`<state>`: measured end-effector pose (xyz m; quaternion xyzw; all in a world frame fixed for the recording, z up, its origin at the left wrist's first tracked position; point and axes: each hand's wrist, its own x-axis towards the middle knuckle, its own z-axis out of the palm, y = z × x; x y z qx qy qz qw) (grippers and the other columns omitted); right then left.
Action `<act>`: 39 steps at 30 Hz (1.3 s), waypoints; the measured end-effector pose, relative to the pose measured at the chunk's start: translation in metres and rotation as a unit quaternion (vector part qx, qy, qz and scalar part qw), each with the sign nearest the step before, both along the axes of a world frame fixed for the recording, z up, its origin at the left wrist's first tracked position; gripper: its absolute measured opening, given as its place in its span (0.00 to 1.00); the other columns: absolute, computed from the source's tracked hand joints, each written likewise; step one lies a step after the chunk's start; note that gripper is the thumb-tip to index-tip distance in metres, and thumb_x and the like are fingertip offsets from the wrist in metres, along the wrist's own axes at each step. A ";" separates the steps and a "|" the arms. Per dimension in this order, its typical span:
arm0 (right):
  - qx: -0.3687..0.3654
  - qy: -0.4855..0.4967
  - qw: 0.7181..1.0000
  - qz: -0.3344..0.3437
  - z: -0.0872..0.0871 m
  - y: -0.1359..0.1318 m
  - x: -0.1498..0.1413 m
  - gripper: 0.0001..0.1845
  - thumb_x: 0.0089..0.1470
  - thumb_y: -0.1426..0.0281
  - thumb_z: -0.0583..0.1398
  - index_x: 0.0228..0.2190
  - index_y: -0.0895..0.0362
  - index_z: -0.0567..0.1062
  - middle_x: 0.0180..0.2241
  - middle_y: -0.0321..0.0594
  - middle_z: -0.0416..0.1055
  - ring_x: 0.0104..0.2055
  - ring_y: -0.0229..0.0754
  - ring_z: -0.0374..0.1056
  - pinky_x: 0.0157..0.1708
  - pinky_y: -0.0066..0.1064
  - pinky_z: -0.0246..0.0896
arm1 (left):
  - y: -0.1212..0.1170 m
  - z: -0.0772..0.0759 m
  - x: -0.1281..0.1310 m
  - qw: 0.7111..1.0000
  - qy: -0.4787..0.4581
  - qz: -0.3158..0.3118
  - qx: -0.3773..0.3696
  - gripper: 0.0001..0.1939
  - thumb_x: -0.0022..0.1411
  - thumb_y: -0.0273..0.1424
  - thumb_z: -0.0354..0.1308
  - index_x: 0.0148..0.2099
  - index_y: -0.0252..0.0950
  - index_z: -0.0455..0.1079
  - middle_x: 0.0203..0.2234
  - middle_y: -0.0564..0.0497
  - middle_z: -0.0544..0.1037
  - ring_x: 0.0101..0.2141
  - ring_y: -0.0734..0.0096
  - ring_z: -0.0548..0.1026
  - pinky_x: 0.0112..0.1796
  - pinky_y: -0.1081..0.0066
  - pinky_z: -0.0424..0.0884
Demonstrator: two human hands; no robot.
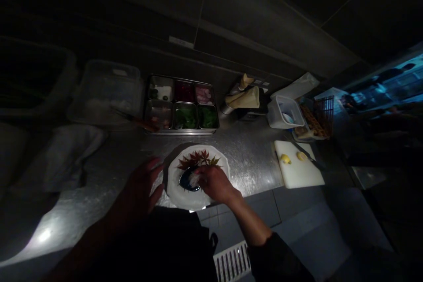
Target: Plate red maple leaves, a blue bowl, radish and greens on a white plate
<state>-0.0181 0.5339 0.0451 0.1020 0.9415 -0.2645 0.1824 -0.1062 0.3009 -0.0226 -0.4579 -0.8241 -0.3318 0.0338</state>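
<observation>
On the steel counter lies a round white plate (180, 197) with a scalloped edge. Red and green maple leaves (202, 157) are spread over its far part. A small glossy dark dish (185, 180) sits on the plate in front of them. My right hand (215, 183) is pinched round a pale, stringy white clump (194, 179), low over the dish; whether the clump touches the dish cannot be told. Left of the plate, my left hand (143, 183) is in shadow with its fingers apart, holding nothing, close to the rim.
Behind the plate stands a steel tray of small compartments (181, 132) with green, red and pink foods. Wooden-handled tongs or a similar tool (142, 122) leans on its left. At right, a white cutting board (302, 178) bears lemon pieces (285, 159) and a knife (307, 155).
</observation>
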 end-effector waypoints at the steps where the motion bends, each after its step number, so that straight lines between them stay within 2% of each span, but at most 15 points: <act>1: -0.004 -0.009 1.000 0.009 -0.005 -0.001 0.000 0.18 0.54 0.76 0.58 0.46 0.57 0.77 0.46 0.44 0.77 0.50 0.46 0.72 0.54 0.33 0.61 | 0.004 -0.001 0.008 1.000 -0.003 -0.008 -0.004 0.25 0.65 0.27 0.53 0.62 0.35 0.53 0.59 0.35 0.62 0.60 0.48 0.62 0.55 0.49 0.69; 4: 0.023 -0.020 1.000 0.007 -0.013 -0.003 -0.002 0.19 0.54 0.74 0.58 0.48 0.58 0.75 0.45 0.46 0.77 0.49 0.47 0.72 0.50 0.33 0.63 | 0.013 -0.003 0.027 1.000 -0.013 -0.019 -0.016 0.27 0.65 0.25 0.53 0.64 0.36 0.51 0.59 0.36 0.61 0.61 0.49 0.60 0.56 0.48 0.67; 8: 0.048 0.009 0.999 -0.005 -0.016 -0.003 -0.001 0.18 0.53 0.74 0.57 0.46 0.59 0.75 0.44 0.47 0.77 0.48 0.48 0.72 0.48 0.33 0.64 | 0.023 -0.001 0.044 0.999 -0.010 -0.042 -0.021 0.27 0.64 0.23 0.52 0.64 0.35 0.53 0.60 0.36 0.61 0.61 0.50 0.59 0.55 0.48 0.67; 12: 0.091 0.024 0.996 0.002 -0.018 -0.003 0.005 0.17 0.54 0.79 0.54 0.43 0.59 0.76 0.41 0.47 0.77 0.45 0.47 0.73 0.47 0.32 0.63 | 0.030 -0.003 0.057 0.998 0.013 -0.046 -0.042 0.24 0.63 0.23 0.52 0.61 0.31 0.58 0.58 0.36 0.63 0.60 0.50 0.60 0.55 0.50 0.69; 16: 0.146 0.030 0.989 0.003 -0.021 -0.003 0.009 0.13 0.58 0.76 0.52 0.37 0.58 0.77 0.39 0.49 0.77 0.44 0.48 0.72 0.47 0.34 0.63 | 0.037 -0.003 0.068 0.997 0.006 -0.044 -0.069 0.23 0.61 0.23 0.51 0.59 0.32 0.64 0.58 0.39 0.66 0.58 0.52 0.62 0.55 0.53 0.68; 21: 0.161 0.015 0.987 -0.005 -0.032 -0.005 0.007 0.12 0.60 0.74 0.52 0.37 0.58 0.76 0.38 0.47 0.77 0.42 0.49 0.73 0.41 0.34 0.65 | 0.048 0.000 0.078 0.989 0.074 -0.056 -0.111 0.22 0.61 0.23 0.50 0.57 0.29 0.68 0.58 0.40 0.69 0.59 0.50 0.63 0.55 0.54 0.65; 24: 0.161 -0.002 0.987 0.002 -0.031 -0.006 0.004 0.12 0.61 0.72 0.52 0.37 0.59 0.76 0.37 0.48 0.77 0.41 0.49 0.74 0.38 0.34 0.65 | 0.053 -0.007 0.080 0.984 0.110 -0.069 -0.125 0.23 0.61 0.24 0.49 0.59 0.28 0.67 0.59 0.39 0.67 0.60 0.50 0.63 0.56 0.54 0.62; 26: 0.153 -0.015 0.988 0.016 -0.015 -0.003 0.004 0.12 0.61 0.71 0.53 0.36 0.59 0.77 0.37 0.48 0.78 0.41 0.49 0.74 0.38 0.33 0.65 | 0.055 -0.015 0.080 0.984 0.115 -0.072 -0.112 0.23 0.61 0.25 0.48 0.58 0.29 0.68 0.58 0.39 0.69 0.59 0.51 0.64 0.57 0.55 0.61; 29: 0.133 0.019 0.991 0.018 0.035 0.004 -0.001 0.12 0.62 0.70 0.54 0.39 0.57 0.77 0.37 0.47 0.78 0.41 0.48 0.73 0.40 0.34 0.65 | 0.056 -0.019 0.079 0.988 0.112 -0.054 -0.089 0.23 0.61 0.26 0.47 0.57 0.32 0.69 0.57 0.41 0.71 0.58 0.54 0.66 0.57 0.57 0.60; 31: 0.117 0.120 0.986 0.002 0.071 0.007 -0.014 0.13 0.64 0.68 0.53 0.42 0.56 0.76 0.39 0.46 0.77 0.42 0.47 0.72 0.44 0.35 0.65 | 0.055 -0.012 0.077 0.986 0.132 -0.046 -0.088 0.24 0.61 0.26 0.48 0.58 0.33 0.67 0.59 0.42 0.69 0.59 0.54 0.65 0.56 0.57 0.60; 33: 0.099 0.238 0.966 0.002 0.087 0.011 -0.040 0.16 0.66 0.66 0.50 0.45 0.55 0.75 0.41 0.45 0.76 0.45 0.44 0.70 0.50 0.36 0.62 | 0.054 -0.001 0.074 0.981 0.160 -0.051 -0.096 0.25 0.60 0.27 0.51 0.61 0.33 0.64 0.61 0.40 0.65 0.60 0.52 0.64 0.55 0.56 0.61; 34: 0.093 0.277 0.956 0.019 0.086 0.015 -0.058 0.17 0.66 0.67 0.49 0.45 0.56 0.75 0.42 0.45 0.75 0.47 0.44 0.69 0.53 0.36 0.61 | 0.053 0.005 0.073 0.980 0.167 -0.048 -0.099 0.27 0.60 0.27 0.51 0.62 0.32 0.63 0.62 0.40 0.64 0.60 0.51 0.63 0.55 0.56 0.62; 36: 0.082 0.267 0.956 0.092 0.063 0.029 -0.095 0.15 0.64 0.66 0.52 0.46 0.55 0.75 0.44 0.44 0.74 0.51 0.45 0.67 0.54 0.37 0.60 | 0.048 0.012 0.070 0.983 0.152 -0.030 -0.097 0.28 0.60 0.28 0.52 0.63 0.32 0.61 0.64 0.40 0.61 0.61 0.50 0.61 0.54 0.56 0.65; 38: 0.115 0.177 0.977 0.001 0.027 0.051 -0.128 0.16 0.65 0.67 0.51 0.44 0.59 0.76 0.43 0.48 0.75 0.49 0.47 0.68 0.52 0.38 0.63 | 0.041 0.012 0.065 0.990 0.119 -0.014 -0.080 0.28 0.61 0.27 0.52 0.64 0.34 0.60 0.63 0.41 0.62 0.61 0.53 0.61 0.53 0.58 0.68; 39: 0.140 0.139 0.979 -0.053 0.009 0.063 -0.140 0.18 0.65 0.64 0.52 0.46 0.61 0.75 0.45 0.52 0.74 0.50 0.49 0.68 0.51 0.39 0.63 | 0.037 0.009 0.063 0.992 0.108 -0.012 -0.068 0.28 0.61 0.27 0.53 0.64 0.35 0.60 0.62 0.42 0.63 0.61 0.54 0.62 0.52 0.60 0.70</act>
